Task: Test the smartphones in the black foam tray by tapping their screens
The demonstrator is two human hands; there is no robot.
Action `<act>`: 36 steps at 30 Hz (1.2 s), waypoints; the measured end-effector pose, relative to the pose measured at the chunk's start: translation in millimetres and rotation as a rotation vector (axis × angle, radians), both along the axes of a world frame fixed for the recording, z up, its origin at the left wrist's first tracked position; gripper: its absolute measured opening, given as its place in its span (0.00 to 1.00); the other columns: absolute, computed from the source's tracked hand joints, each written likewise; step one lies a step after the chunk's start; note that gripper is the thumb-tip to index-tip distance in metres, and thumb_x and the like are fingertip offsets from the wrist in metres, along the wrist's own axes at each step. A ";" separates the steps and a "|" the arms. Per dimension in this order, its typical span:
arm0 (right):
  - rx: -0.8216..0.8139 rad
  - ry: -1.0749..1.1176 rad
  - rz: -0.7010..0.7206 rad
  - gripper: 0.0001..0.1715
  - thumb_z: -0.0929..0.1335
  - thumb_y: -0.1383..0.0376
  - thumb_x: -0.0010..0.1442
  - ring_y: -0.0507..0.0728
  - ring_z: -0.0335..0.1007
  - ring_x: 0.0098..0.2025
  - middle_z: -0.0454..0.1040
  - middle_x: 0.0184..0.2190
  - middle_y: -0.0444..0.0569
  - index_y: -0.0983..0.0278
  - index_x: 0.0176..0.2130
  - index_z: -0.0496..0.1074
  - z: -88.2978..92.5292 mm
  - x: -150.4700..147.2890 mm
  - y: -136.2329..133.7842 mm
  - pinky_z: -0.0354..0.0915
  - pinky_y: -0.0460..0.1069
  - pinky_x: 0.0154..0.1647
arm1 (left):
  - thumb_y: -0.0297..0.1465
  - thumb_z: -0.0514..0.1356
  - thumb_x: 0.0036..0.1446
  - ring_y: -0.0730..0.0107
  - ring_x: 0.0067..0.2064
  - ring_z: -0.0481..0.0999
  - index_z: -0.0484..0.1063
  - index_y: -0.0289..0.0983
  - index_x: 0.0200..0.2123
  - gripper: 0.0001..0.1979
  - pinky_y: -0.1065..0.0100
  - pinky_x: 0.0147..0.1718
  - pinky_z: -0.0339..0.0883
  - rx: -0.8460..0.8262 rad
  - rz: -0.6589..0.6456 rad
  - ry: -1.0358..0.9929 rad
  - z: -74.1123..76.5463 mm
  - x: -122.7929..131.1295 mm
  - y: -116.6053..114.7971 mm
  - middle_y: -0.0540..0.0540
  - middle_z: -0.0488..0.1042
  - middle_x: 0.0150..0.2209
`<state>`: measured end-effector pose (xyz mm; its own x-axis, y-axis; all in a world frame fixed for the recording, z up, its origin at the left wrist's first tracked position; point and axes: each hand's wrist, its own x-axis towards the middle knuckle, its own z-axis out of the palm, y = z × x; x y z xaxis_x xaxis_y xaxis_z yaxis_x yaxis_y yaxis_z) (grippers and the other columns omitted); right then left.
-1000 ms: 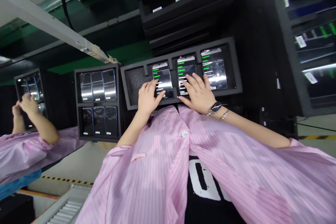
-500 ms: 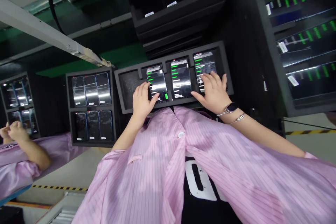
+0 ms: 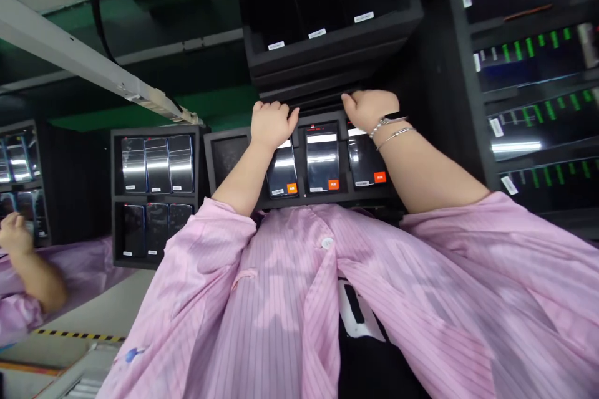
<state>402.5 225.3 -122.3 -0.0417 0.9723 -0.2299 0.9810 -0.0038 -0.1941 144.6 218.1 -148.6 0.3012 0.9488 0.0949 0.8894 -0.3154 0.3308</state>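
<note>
One co-worker: a hand (image 3: 14, 234) at the far left edge, with a pink sleeve (image 3: 79, 274), just in front of a black rack (image 3: 42, 187) that holds phones.

Six-phone tray: a black tray (image 3: 156, 197) in two rows of three; top-row phones (image 3: 156, 165) show bright reflections, bottom-row phones (image 3: 156, 227) are dark.

Work tray: a foam tray (image 3: 209, 162), right of the black tray, with a dark pad (image 3: 227, 156) in its leftmost bay and three phones (image 3: 322, 161) in the bays to the right, side by side and screen up, each with an orange tag (image 3: 333, 184) at the lower corner of its screen.

Left grip: the left grip (image 3: 271, 124) is curled, fingers bent over the top wall of the foam tray, above the first phone and hiding its upper end. Whether it has hold of the wall, I cannot tell.

Right grip: the right grip (image 3: 369, 109) is curved over the same wall, above the third phone. Its hold also cannot be told. A watch (image 3: 395, 116) and a thin bracelet (image 3: 395, 136) sit on the wrist.

Upper tray: a black tray (image 3: 322, 19) with white labels (image 3: 317, 33) lies just beyond both grips.

Far right: a rack (image 3: 528, 50) of screens with green bars.
</note>
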 end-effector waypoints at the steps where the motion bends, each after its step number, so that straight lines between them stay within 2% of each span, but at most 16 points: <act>1: 0.003 -0.008 -0.009 0.29 0.57 0.53 0.74 0.69 0.74 0.48 0.78 0.43 0.65 0.72 0.45 0.76 -3.6 -2.6 -0.3 0.66 0.61 0.48 | 0.46 0.43 0.73 0.44 0.50 0.77 0.79 0.35 0.40 0.29 0.43 0.57 0.60 0.006 0.003 0.001 -1.1 -0.4 -3.3 0.33 0.79 0.39; 4: 0.081 0.033 0.043 0.30 0.54 0.53 0.75 0.67 0.75 0.46 0.78 0.41 0.63 0.69 0.40 0.75 -6.8 -22.8 -4.9 0.67 0.59 0.46 | 0.43 0.43 0.74 0.49 0.44 0.79 0.79 0.36 0.39 0.28 0.49 0.51 0.63 0.015 0.020 0.003 0.4 -2.8 -11.8 0.35 0.78 0.37; 7: 0.127 0.116 0.186 0.34 0.51 0.50 0.76 0.64 0.74 0.45 0.78 0.41 0.62 0.69 0.40 0.73 -10.1 -58.3 -4.9 0.68 0.58 0.48 | 0.42 0.43 0.74 0.48 0.44 0.79 0.79 0.35 0.39 0.28 0.50 0.48 0.64 0.000 0.038 0.035 1.0 -3.5 -10.9 0.34 0.79 0.39; 10: 0.100 0.139 0.223 0.34 0.53 0.48 0.76 0.63 0.74 0.41 0.78 0.37 0.60 0.68 0.38 0.72 -19.9 -85.4 2.7 0.70 0.59 0.48 | 0.41 0.43 0.74 0.48 0.45 0.79 0.79 0.34 0.39 0.28 0.51 0.49 0.64 -0.015 0.051 0.036 -2.3 -2.1 -2.5 0.33 0.79 0.40; 12: 0.125 0.185 0.202 0.31 0.55 0.49 0.75 0.64 0.75 0.42 0.78 0.37 0.60 0.66 0.37 0.72 -23.3 -87.1 6.3 0.71 0.60 0.48 | 0.41 0.43 0.75 0.48 0.46 0.79 0.79 0.34 0.39 0.27 0.51 0.50 0.65 -0.022 0.031 0.009 -2.4 -2.5 1.7 0.33 0.79 0.40; 14: 0.266 0.336 0.182 0.27 0.56 0.50 0.75 0.65 0.76 0.46 0.79 0.41 0.58 0.64 0.39 0.73 -17.8 -73.5 0.1 0.71 0.61 0.52 | 0.41 0.43 0.75 0.51 0.48 0.79 0.78 0.35 0.41 0.26 0.52 0.54 0.65 -0.005 -0.022 -0.063 3.4 -6.1 -2.3 0.35 0.80 0.42; 17: 0.591 0.607 0.131 0.25 0.56 0.51 0.75 0.64 0.75 0.53 0.79 0.46 0.56 0.61 0.47 0.74 8.4 -34.9 -39.5 0.70 0.63 0.57 | 0.43 0.42 0.76 0.57 0.57 0.76 0.76 0.37 0.48 0.25 0.55 0.60 0.63 0.095 -0.082 -0.229 24.9 -21.2 -35.4 0.38 0.79 0.52; 19: 0.698 0.673 0.112 0.21 0.57 0.53 0.75 0.63 0.76 0.52 0.79 0.46 0.54 0.60 0.52 0.73 28.9 -8.7 -82.2 0.71 0.63 0.56 | 0.45 0.44 0.75 0.56 0.63 0.71 0.74 0.38 0.53 0.24 0.54 0.65 0.60 0.157 -0.076 -0.281 42.3 -38.0 -73.5 0.37 0.75 0.58; 21: 0.752 0.653 0.148 0.17 0.60 0.56 0.73 0.63 0.77 0.51 0.79 0.45 0.54 0.60 0.51 0.73 40.8 10.9 -126.7 0.73 0.63 0.55 | 0.47 0.48 0.73 0.53 0.65 0.68 0.72 0.39 0.57 0.23 0.51 0.67 0.59 0.153 -0.061 -0.264 54.3 -57.0 -115.2 0.36 0.71 0.61; 24: 0.675 0.553 0.195 0.15 0.63 0.60 0.69 0.66 0.76 0.54 0.80 0.45 0.56 0.62 0.50 0.74 32.0 26.2 -177.1 0.74 0.66 0.56 | 0.49 0.54 0.70 0.49 0.67 0.66 0.68 0.37 0.62 0.27 0.47 0.68 0.59 0.075 -0.026 -0.207 53.5 -78.0 -165.8 0.33 0.68 0.64; 27: 0.529 0.483 0.161 0.18 0.64 0.62 0.68 0.69 0.73 0.60 0.80 0.50 0.58 0.63 0.54 0.74 4.1 30.1 -199.8 0.70 0.70 0.62 | 0.49 0.54 0.70 0.47 0.68 0.65 0.65 0.34 0.65 0.31 0.47 0.68 0.59 -0.016 0.036 -0.134 36.9 -82.8 -190.4 0.31 0.67 0.65; 31: 0.479 0.431 0.102 0.25 0.63 0.60 0.68 0.70 0.67 0.66 0.76 0.57 0.61 0.65 0.61 0.69 -22.0 31.0 -203.6 0.59 0.74 0.70 | 0.48 0.54 0.70 0.46 0.67 0.66 0.64 0.36 0.67 0.30 0.46 0.67 0.58 -0.094 0.073 -0.010 23.1 -75.6 -195.8 0.35 0.72 0.64; 36: 0.365 0.366 0.048 0.28 0.63 0.56 0.67 0.74 0.63 0.69 0.75 0.58 0.65 0.68 0.61 0.69 -22.7 28.5 -202.0 0.54 0.77 0.71 | 0.47 0.56 0.69 0.48 0.66 0.67 0.66 0.37 0.67 0.29 0.49 0.65 0.58 -0.126 0.049 0.041 28.9 -69.8 -195.0 0.40 0.76 0.62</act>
